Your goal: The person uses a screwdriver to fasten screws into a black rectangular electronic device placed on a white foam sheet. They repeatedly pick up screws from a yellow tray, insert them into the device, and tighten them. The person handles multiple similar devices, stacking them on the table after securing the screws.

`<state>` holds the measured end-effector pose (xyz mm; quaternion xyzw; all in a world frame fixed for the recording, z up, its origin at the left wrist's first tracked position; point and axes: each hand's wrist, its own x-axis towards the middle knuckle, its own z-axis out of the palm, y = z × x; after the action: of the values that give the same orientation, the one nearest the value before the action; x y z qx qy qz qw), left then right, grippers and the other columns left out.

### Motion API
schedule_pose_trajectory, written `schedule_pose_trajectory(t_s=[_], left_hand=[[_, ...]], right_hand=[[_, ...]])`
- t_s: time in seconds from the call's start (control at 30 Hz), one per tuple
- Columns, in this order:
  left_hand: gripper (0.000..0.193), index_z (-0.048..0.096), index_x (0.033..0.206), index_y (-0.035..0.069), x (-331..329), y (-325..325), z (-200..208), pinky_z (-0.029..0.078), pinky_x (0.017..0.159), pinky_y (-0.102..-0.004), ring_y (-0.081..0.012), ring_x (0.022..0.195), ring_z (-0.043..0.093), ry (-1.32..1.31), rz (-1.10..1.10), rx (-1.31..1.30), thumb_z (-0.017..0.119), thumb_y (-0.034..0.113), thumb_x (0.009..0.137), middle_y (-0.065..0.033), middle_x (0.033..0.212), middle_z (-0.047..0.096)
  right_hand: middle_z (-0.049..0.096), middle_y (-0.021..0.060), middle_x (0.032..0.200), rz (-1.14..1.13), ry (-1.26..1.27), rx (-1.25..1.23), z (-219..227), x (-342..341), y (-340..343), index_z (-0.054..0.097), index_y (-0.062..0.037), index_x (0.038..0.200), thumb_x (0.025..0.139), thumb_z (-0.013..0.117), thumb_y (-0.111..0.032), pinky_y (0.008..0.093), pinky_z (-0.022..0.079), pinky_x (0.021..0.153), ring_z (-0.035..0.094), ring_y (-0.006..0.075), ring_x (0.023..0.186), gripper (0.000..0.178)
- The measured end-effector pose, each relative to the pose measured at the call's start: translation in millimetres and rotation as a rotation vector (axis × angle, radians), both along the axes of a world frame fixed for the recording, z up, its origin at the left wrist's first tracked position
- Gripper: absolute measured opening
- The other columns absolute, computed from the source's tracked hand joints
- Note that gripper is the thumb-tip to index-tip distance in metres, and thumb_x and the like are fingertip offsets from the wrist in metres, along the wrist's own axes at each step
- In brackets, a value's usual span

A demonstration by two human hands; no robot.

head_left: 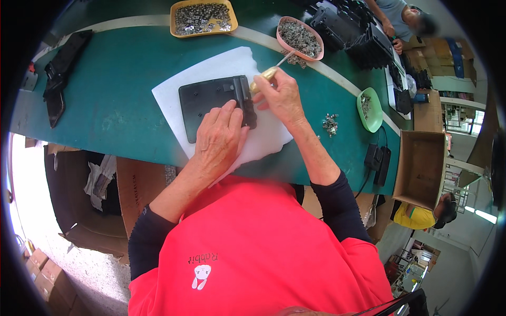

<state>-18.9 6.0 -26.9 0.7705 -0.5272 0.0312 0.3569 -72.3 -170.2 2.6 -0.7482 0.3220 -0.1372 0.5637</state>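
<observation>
A black plastic panel (203, 97) with a raised hinge-like bar (242, 90) along its right side lies on a white foam sheet (171, 95). My left hand (219, 134) rests on the panel's lower right part, fingers stretched out flat. Just right of the bar, my right hand (279, 97) is closed round the gold handle of a screwdriver (266, 77). Its thin metal shaft points up and right, to the edge of a pink bowl (300, 38) full of small metal parts. The panel's bar is partly hidden by my left fingers.
A yellow tray (204, 35) and a green bowl (370, 108) hold small metal parts; a small pile (330, 125) lies loose on the green table (121, 95). A black part (63, 73) lies far left. Black adapters (378, 163) and a cardboard box (419, 163) are right. Two people are nearby.
</observation>
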Motion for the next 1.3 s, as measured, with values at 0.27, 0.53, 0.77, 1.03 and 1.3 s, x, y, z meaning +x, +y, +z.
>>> schedule_pose_trajectory(t_s=[0.27, 0.53, 0.77, 1.03, 1.3], left_hand=[[0.063, 0.052, 0.131, 0.001, -1, -8, 3, 0.043, 0.075, -0.0395, -0.0287, 0.087, 0.049, -0.038, -0.035, 0.107, 0.074, 0.013, 0.074, -0.0128, 0.107, 0.050], [0.064, 0.051, 0.133, 0.001, -1, -9, 5, 0.042, 0.073, -0.0372, -0.0256, 0.083, 0.048, -0.033, -0.020, 0.143, 0.073, 0.014, 0.074, -0.0110, 0.105, 0.050], [0.060, 0.054, 0.130, -0.001, -1, -9, 4, 0.043, 0.074, -0.0369, -0.0252, 0.083, 0.048, -0.033, -0.016, 0.126, 0.072, 0.014, 0.074, -0.0108, 0.105, 0.050], [0.034, 0.066, 0.108, 0.002, -2, -13, 3, 0.041, 0.067, -0.0361, -0.0250, 0.079, 0.050, -0.138, -0.027, 0.051, 0.068, 0.014, 0.076, -0.0109, 0.097, 0.053], [0.046, 0.065, 0.119, 0.011, -2, -12, 3, 0.043, 0.071, -0.0391, -0.0284, 0.085, 0.053, -0.146, -0.014, -0.003, 0.074, 0.011, 0.074, -0.0140, 0.111, 0.054]], right_hand=[[0.069, 0.0123, 0.088, 0.013, -0.087, 0.119, 7, 7, -13, 0.061, 0.0039, 0.102, 0.093, 0.065, -0.023, 0.0272, 0.057, 0.052, 0.070, 0.0175, 0.074, 0.029], [0.070, 0.0107, 0.085, 0.269, 0.117, -0.087, 20, 50, -30, 0.066, 0.0057, 0.095, 0.089, 0.067, -0.030, 0.0272, 0.058, 0.058, 0.068, 0.0141, 0.070, 0.037], [0.070, 0.0112, 0.080, 0.309, 0.085, -0.393, 7, 44, -23, 0.063, 0.0030, 0.088, 0.088, 0.069, -0.028, 0.0295, 0.055, 0.059, 0.069, 0.0180, 0.066, 0.032], [0.064, 0.0140, 0.072, 0.209, -0.169, -0.984, -10, 28, 21, 0.056, -0.0040, 0.086, 0.087, 0.066, -0.019, 0.0409, 0.051, 0.058, 0.064, 0.0345, 0.066, 0.018], [0.063, 0.0185, 0.078, 0.159, -0.093, -0.840, 3, 27, 11, 0.057, -0.0023, 0.082, 0.088, 0.064, -0.020, 0.0412, 0.052, 0.063, 0.064, 0.0341, 0.071, 0.020]])
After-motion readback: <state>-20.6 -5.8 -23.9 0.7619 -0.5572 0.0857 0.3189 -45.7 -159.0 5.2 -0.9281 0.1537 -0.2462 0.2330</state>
